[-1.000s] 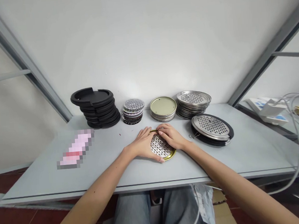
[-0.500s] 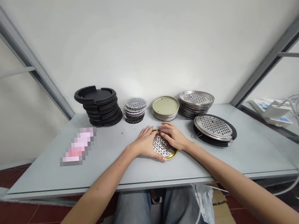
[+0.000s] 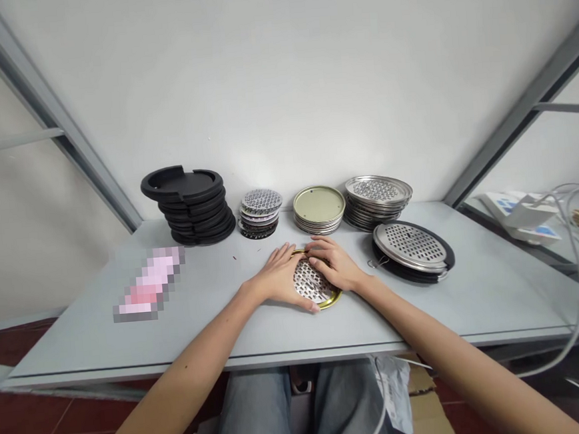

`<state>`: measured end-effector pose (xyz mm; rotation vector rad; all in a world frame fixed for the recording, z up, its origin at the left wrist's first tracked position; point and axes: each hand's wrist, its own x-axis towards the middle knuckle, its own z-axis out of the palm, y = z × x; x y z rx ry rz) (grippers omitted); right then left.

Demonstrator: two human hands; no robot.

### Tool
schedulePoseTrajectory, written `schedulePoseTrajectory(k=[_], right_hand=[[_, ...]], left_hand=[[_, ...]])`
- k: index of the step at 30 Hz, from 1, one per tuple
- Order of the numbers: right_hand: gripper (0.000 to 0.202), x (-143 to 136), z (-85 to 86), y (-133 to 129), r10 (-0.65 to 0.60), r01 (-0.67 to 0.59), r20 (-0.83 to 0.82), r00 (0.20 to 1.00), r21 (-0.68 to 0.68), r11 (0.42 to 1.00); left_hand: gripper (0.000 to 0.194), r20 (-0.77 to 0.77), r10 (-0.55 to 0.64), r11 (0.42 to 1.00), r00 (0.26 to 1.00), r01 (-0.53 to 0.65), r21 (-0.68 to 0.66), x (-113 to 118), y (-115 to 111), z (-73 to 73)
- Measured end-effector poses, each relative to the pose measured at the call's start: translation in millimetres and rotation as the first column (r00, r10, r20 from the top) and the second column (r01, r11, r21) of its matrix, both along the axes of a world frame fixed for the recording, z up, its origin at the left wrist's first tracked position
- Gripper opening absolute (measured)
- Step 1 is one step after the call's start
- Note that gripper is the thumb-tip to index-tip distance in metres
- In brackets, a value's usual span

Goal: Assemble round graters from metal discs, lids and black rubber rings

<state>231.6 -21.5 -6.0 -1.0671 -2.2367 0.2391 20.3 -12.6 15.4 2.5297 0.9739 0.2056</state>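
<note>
A perforated metal grater disc sits inside a shallow gold-rimmed dish on the table, close to its front middle. My left hand curves round the dish's left side, its thumb at the near rim and its fingers towards the far rim. From the right, my right hand bends over the far right part of the dish, with curled fingers on the rim and the disc's edge. Both hands partly cover the dish, and the fingertips' exact contact is hard to make out.
Along the wall stand a stack of black rings, a pile of grater discs, pale gold lids and silver-rimmed grater plates. A grater plate on a black holder lies at right. A pixelated pink item is at left.
Both hands stay on the dish with hardly any movement. The whole view has shifted slightly.
</note>
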Motion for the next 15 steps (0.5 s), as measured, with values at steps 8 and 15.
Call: schedulePoseTrajectory(k=[8,15], right_hand=[[0.041,2.2,-4.4,2.9,-0.098,0.094,-0.091,0.991,-0.051,0.994],[0.042,2.0,-5.9,4.2,-0.079,0.072,-0.079,0.994,-0.096,0.993]], left_hand=[[0.122,0.024,-0.006,1.000,1.000,0.006,0.016,-0.4,-2.2,2.6],[0.130,0.014,-0.003,1.000,1.000,0.002,0.019,-0.2,-2.5,2.1]])
